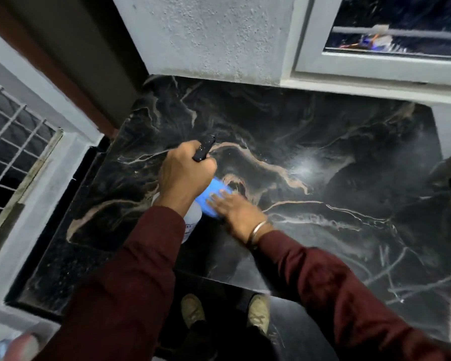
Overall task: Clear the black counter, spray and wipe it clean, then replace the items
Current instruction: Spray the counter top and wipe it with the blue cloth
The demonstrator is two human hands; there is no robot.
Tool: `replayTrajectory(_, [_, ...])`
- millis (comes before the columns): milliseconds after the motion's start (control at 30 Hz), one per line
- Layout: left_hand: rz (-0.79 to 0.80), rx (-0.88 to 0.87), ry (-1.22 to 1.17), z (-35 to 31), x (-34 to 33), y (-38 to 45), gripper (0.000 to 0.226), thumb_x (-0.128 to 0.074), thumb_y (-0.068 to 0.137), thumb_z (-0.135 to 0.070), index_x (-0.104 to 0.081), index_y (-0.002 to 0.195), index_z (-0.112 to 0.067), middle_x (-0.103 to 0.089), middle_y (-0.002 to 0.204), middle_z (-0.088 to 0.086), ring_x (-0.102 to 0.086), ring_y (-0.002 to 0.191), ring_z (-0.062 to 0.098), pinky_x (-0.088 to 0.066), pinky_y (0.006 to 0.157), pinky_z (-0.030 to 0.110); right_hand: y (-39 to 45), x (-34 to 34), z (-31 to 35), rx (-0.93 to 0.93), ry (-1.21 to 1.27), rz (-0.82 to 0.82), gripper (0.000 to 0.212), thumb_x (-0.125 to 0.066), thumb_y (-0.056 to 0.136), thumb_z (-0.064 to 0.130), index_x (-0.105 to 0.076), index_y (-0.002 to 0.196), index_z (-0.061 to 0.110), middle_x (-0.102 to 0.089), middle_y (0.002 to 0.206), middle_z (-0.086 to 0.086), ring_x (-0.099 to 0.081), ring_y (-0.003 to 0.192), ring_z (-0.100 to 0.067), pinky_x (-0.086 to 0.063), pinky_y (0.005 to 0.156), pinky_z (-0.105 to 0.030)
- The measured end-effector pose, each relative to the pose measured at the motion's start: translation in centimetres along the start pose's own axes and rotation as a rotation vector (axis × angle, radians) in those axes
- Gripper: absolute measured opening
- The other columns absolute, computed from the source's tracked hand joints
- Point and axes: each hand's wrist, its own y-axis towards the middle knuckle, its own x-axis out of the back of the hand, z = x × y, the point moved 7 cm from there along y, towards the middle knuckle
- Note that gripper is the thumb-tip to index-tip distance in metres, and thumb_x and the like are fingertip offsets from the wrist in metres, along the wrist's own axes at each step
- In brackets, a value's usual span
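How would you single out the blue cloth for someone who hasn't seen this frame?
Start at the black marbled counter below the window. Near its front left, the blue cloth lies flat under the right hand, beside the spray bottle that the left hand grips. It is the only bright blue thing there.

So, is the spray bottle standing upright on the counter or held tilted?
Held tilted. The left hand grips the spray bottle, its black nozzle leaning forward over the black counter; the base is hidden.

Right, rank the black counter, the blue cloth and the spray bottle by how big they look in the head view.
1. Black counter, by far the largest.
2. and 3. Spray bottle and blue cloth: unsure, since the left hand and right hand hide much of each.
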Motion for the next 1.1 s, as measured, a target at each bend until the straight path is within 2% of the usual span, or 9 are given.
replayTrajectory(133, [0.131, -0.028, 0.024, -0.2, -1.5, 0.5, 0.02, -0.058, 0.08, -0.026, -0.05, 0.067, -0.014, -0.057, 0.07, 0.006, -0.053, 0.077, 0.04, -0.036, 0.062, 0.036, -2.7, 3.5, -13.6, -0.557, -0.045, -0.071, 0.058, -0.037, 0.092, 0.017, -0.029, 0.149, 0.009, -0.03, 0.154, -0.016, -0.028, 0.14, -0.041, -0.023, 0.114, -0.046])
replayTrajectory(233, [0.228, -0.094, 0.054, -0.2, -2.1, 1.1, 0.018, -0.058, 0.078, -0.025, -0.051, 0.063, -0.017, -0.061, 0.07, 0.006, -0.058, 0.076, 0.039, -0.044, 0.062, 0.038, -7.2, 4.7, -18.8, -0.891, -0.048, -0.145, 0.057, -0.033, 0.093, 0.018, -0.029, 0.148, 0.006, -0.03, 0.153, -0.018, -0.027, 0.14, -0.041, -0.02, 0.114, -0.047])
replayTrajectory(333, [0.305, -0.133, 0.092, -0.3, -2.3, 2.3, 0.015, -0.057, 0.078, -0.026, -0.053, 0.065, -0.021, -0.065, 0.076, 0.006, -0.06, 0.079, 0.037, -0.045, 0.065, 0.036, -4.2, 2.4, -13.4, -0.861, -0.119, -0.106, 0.067, -0.031, 0.083, 0.023, -0.029, 0.146, 0.0, -0.032, 0.152, -0.021, -0.028, 0.139, -0.041, -0.02, 0.115, -0.051])
replayTrajectory(467, [0.328, -0.201, 0.099, -0.2, -2.3, 4.3, 0.008, -0.057, 0.077, -0.026, -0.059, 0.073, -0.019, -0.064, 0.074, 0.005, -0.06, 0.081, 0.039, -0.044, 0.064, 0.035, 4.5, -2.3, 1.3, -0.464, 0.007, -0.045, 0.065, -0.038, 0.081, 0.027, -0.04, 0.143, 0.008, -0.043, 0.146, -0.015, -0.036, 0.135, -0.041, -0.029, 0.111, -0.053])
replayTrajectory(567, [0.377, -0.27, 0.103, -0.4, -3.1, 5.6, 0.011, -0.057, 0.077, -0.028, -0.06, 0.076, -0.018, -0.068, 0.081, 0.01, -0.06, 0.085, 0.041, -0.047, 0.068, 0.037, 7.1, -1.4, 3.4, -0.328, 0.074, -0.026, 0.056, -0.039, 0.081, 0.029, -0.053, 0.133, 0.012, -0.053, 0.139, -0.01, -0.046, 0.129, -0.036, -0.035, 0.11, -0.048])
replayTrajectory(633, [0.422, -0.3, 0.107, -0.6, -3.7, 6.1, 0.012, -0.056, 0.076, -0.029, -0.06, 0.076, -0.018, -0.068, 0.081, 0.008, -0.062, 0.086, 0.039, -0.049, 0.07, 0.038, 5.9, 0.1, -1.4, -0.468, 0.045, -0.053, 0.054, -0.04, 0.086, 0.024, -0.049, 0.138, 0.012, -0.049, 0.143, -0.011, -0.044, 0.132, -0.035, -0.034, 0.111, -0.047])
replayTrajectory(833, [0.522, -0.423, 0.169, -1.4, -5.3, 6.0, 0.005, -0.056, 0.078, -0.025, -0.06, 0.076, -0.022, -0.062, 0.079, 0.004, -0.06, 0.086, 0.038, -0.039, 0.069, 0.035, -12.1, 2.9, -14.0, -1.295, 0.007, -0.254, 0.055, -0.038, 0.093, 0.013, -0.032, 0.147, 0.006, -0.032, 0.152, -0.019, -0.031, 0.137, -0.043, -0.024, 0.112, -0.049])
replayTrajectory(967, [0.622, -0.522, 0.238, -2.1, -6.6, 4.1, 0.027, -0.057, 0.083, -0.028, -0.071, 0.106, -0.028, -0.069, 0.107, 0.005, -0.062, 0.098, 0.035, -0.042, 0.074, 0.034, -13.7, 1.0, -7.3, -1.411, 0.028, -0.377, 0.057, -0.03, 0.088, 0.016, -0.041, 0.142, 0.001, -0.04, 0.147, -0.022, -0.036, 0.134, -0.046, -0.026, 0.114, -0.051])
replayTrajectory(1100, [0.776, -0.636, 0.313, -3.0, -8.5, 1.2, 0.011, -0.058, 0.081, -0.028, -0.055, 0.071, -0.025, -0.065, 0.087, 0.003, -0.058, 0.084, 0.032, -0.04, 0.067, 0.036, -16.2, 1.3, -6.6, -1.432, 0.066, -0.36, 0.057, -0.041, 0.093, 0.008, -0.03, 0.149, 0.009, -0.028, 0.155, -0.015, -0.023, 0.143, -0.038, -0.017, 0.116, -0.046])
